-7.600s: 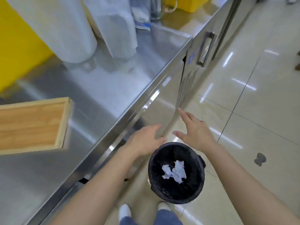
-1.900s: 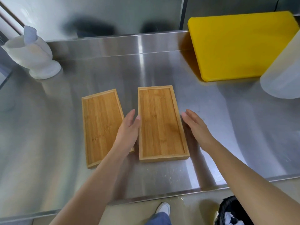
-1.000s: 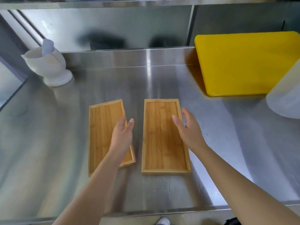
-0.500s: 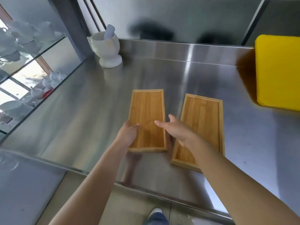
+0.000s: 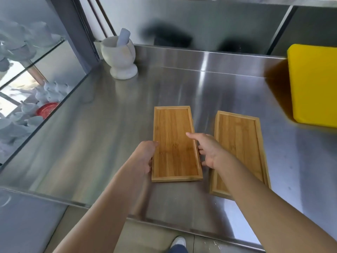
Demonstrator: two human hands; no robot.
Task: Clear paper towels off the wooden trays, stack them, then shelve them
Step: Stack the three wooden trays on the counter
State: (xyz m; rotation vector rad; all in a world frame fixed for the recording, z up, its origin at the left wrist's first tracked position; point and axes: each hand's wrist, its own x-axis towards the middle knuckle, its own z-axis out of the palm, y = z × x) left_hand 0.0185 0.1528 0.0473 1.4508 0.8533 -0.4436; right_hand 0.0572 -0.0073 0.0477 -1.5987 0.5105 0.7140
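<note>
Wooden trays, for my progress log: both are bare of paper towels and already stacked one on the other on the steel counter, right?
Not stacked. The head view shows the left wooden tray and the right wooden tray side by side with a gap between them on the steel counter, both bare of paper towels.

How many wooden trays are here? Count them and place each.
2. The left tray is held between the left hand and right hand; the right tray lies apart, to its right.

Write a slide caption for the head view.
Left hand and right hand grip the left tray; right tray lies alongside on steel counter.
</note>
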